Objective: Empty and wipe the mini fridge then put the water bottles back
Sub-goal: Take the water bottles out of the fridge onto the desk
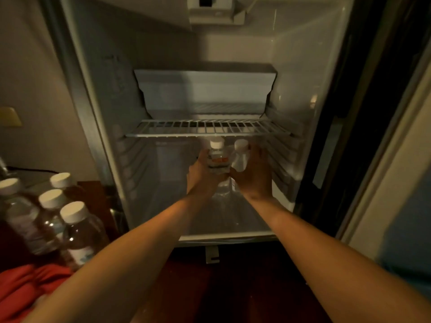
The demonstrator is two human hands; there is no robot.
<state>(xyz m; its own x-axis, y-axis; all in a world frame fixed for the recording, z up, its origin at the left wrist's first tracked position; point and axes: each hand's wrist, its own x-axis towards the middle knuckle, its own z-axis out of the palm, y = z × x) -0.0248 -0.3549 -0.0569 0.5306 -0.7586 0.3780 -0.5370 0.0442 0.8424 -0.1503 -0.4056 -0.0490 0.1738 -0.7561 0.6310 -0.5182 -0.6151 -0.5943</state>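
Clear plastic water bottles go back two at a time: the left hand (202,170) grips one bottle (218,159), the right hand (254,173) grips another (240,157) beneath the mini fridge's (303,66) wire shelf (207,128), best stood upright and well back, leaving room for the four bottles (53,220) waiting outside.

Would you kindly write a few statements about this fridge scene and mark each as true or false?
1. Each hand holds a bottle inside the fridge. True: the left hand grips the labelled bottle and the right hand grips the other bottle.
2. The wire shelf is loaded with bottles. False: nothing stands on it.
3. Four capped bottles wait outside the fridge, on the left. True.
4. The two held bottles are above the wire shelf. False: they are below it.
5. The held bottles have no caps. False: both have white caps.
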